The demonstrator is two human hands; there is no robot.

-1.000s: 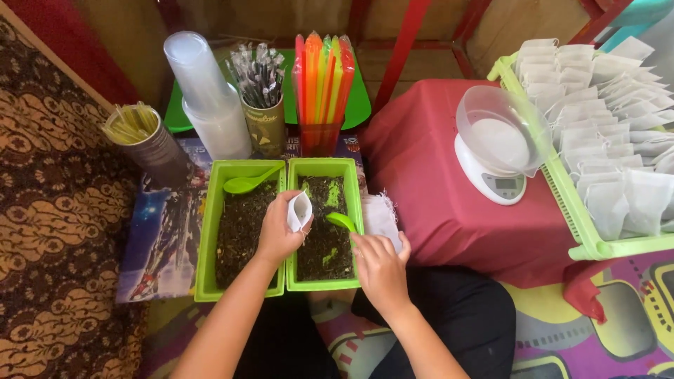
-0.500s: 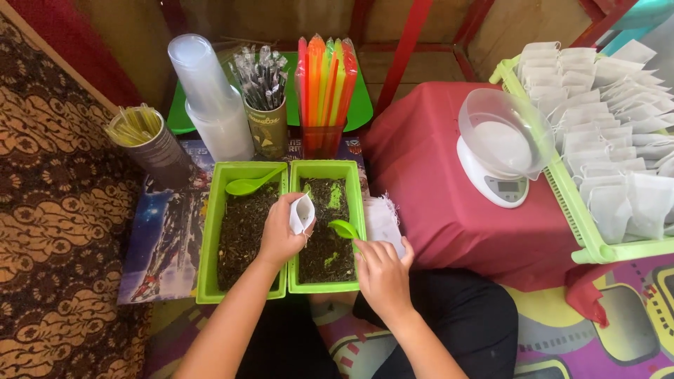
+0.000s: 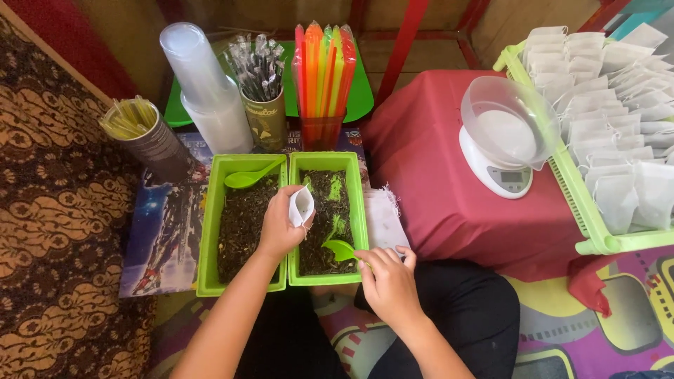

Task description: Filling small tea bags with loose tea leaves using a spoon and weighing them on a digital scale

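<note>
Just left of centre in the frame, the left hand (image 3: 279,228) pinches a small white paper pouch (image 3: 300,207) between thumb and fingers, its mouth held open and tipped toward the right. The pouch hangs over the divide between two green trays (image 3: 206,231) of dark loose leaf. Its paper looks thin and limp, light enough to crumple under a firm squeeze, so the edge near the mouth seems the sensible place to hold it, as the hand does now.

Lower, near the middle of the frame, the right hand (image 3: 390,281) has its grip closed on the handle of a green plastic spoon (image 3: 340,249), whose bowl rests low in the right-hand tray. The spoon looks stiff and light, easy to steer by the handle end. A second green spoon (image 3: 247,178) lies in the left tray, untouched.

Along the top stand a stack of clear cups (image 3: 203,91), a tin of wrapped straws (image 3: 261,84) and a holder of bright coloured straws (image 3: 323,77). At right, on a red cloth (image 3: 435,196), sits a white kitchen scale with a clear bowl (image 3: 507,130), beside a green basket of filled white pouches (image 3: 604,105).
</note>
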